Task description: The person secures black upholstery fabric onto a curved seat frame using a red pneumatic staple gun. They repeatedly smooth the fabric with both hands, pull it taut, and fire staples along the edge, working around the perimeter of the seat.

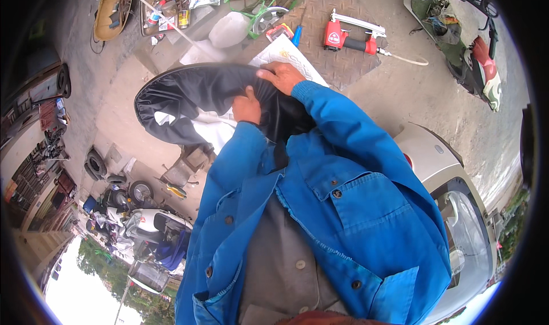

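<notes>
A long black cover (177, 85) of shiny material, like a seat cover, lies across the middle, its inside gathered in folds around white material (213, 128). My left hand (247, 106) is closed on the folds inside it, thumb pointing up. My right hand (280, 76) grips its upper edge at the right, fingers partly hidden. Just beyond that hand, a white patterned panel (280, 53) rests on a rusty checkered metal plate (337, 68), beside a red pneumatic stapler (337, 36) with a hose and a blue-handled tool (297, 36).
Behind are a tan tub (108, 8), a tray of small items (150, 29) and a white jug (226, 33). Scooters stand at upper right (480, 68) and lower left (143, 225), tires (96, 164) at left, a pale vehicle (429, 159) at right.
</notes>
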Demonstrator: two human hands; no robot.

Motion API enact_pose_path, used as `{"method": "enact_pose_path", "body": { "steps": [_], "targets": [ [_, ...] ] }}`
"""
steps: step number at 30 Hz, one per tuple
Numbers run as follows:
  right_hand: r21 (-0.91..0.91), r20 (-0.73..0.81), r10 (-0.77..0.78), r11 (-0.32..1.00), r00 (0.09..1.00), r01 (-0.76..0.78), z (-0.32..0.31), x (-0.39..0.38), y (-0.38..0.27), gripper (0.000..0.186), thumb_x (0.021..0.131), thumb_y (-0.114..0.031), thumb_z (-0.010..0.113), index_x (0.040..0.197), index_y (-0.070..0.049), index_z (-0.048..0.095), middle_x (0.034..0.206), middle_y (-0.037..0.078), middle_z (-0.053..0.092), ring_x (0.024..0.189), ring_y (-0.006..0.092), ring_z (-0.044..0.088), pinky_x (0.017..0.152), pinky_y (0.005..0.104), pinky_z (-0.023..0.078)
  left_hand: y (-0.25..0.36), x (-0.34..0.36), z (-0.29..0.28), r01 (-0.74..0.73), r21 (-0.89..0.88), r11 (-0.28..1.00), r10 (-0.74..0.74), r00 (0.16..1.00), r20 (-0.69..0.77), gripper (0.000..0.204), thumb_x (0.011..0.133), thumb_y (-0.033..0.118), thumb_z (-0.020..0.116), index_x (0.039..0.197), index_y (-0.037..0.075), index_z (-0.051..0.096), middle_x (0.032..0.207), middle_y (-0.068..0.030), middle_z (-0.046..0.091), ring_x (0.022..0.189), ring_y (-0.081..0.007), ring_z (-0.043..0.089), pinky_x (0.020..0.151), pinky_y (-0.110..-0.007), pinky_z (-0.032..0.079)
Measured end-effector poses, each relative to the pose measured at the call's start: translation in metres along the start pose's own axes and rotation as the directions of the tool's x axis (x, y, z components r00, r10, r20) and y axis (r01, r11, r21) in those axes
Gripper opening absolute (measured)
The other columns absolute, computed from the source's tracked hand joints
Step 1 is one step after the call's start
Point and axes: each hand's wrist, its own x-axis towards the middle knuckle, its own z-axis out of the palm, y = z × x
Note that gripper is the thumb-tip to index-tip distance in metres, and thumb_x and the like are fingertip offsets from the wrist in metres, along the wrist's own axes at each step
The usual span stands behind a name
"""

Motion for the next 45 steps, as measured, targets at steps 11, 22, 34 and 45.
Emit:
{"method": "enact_pose_path", "body": {
  "steps": [11, 22, 34, 45],
  "targets": [
    [-0.615, 0.253, 0.005, 0.773, 0.968, 0.157, -0.005, 0.047, -0.01, 0.055, 0.097, -0.054, 0.067, 0.101, 0.0, 0.08, 0.098, 0.028, 0.075, 0.1, 0.0455, 0.072, 0.096, 0.0526, 0.055, 0.006, 0.001, 0.017, -0.008, 0.205, 0.979, 0.02, 0.998, -0.057, 0.058, 0.106, 0.052, 0.054, 0.092, -0.001, 0.074, 0.098, -0.0252, 0.077, 0.091, -0.0437, 0.076, 0.083, -0.052, 0.06],
    [-0.513, 0.588, 0.122, 0.821, 0.8, 0.252, -0.02, 0.089, -0.036, 0.054, 0.088, -0.046, 0.078, 0.112, 0.002, 0.076, 0.109, 0.025, 0.075, 0.107, 0.0426, 0.071, 0.095, 0.0515, 0.055, 0.003, -0.02, 0.007, -0.001, -0.114, 0.993, -0.035, 0.949, -0.315, 0.073, 0.089, 0.047, 0.084, 0.127, 0.0, 0.043, 0.109, -0.0357, 0.071, 0.104, -0.0537, 0.068, 0.092, -0.057, 0.053],
    [-0.415, 0.467, -0.047, 0.87, 0.883, 0.266, -0.005, 0.077, 0.004, 0.05, 0.088, -0.044, 0.078, 0.113, -0.001, 0.075, 0.117, 0.024, 0.074, 0.113, 0.0425, 0.07, 0.098, 0.0496, 0.055, -0.017, -0.021, 0.0, -0.576, 0.361, 0.734, 0.618, 0.786, -0.003, 0.052, 0.093, 0.004, 0.062, 0.14, 0.027, 0.065, 0.132, -0.0128, 0.053, 0.082, -0.036, 0.072, 0.065, -0.047, 0.06],
    [-0.238, -0.094, -0.09, 0.969, 0.992, 0.066, -0.111, 0.005, -0.006, 0.047, 0.087, -0.022, 0.083, 0.127, -0.002, 0.07, 0.11, 0.018, 0.072, 0.099, 0.0381, 0.072, 0.091, 0.0461, 0.058, -0.027, -0.003, 0.007, -0.683, 0.341, 0.646, 0.717, 0.696, 0.036, 0.052, 0.089, 0.0, 0.064, 0.137, 0.019, 0.069, 0.14, -0.0067, 0.056, 0.076, -0.03, 0.074, 0.07, -0.042, 0.061]
  ]
}}
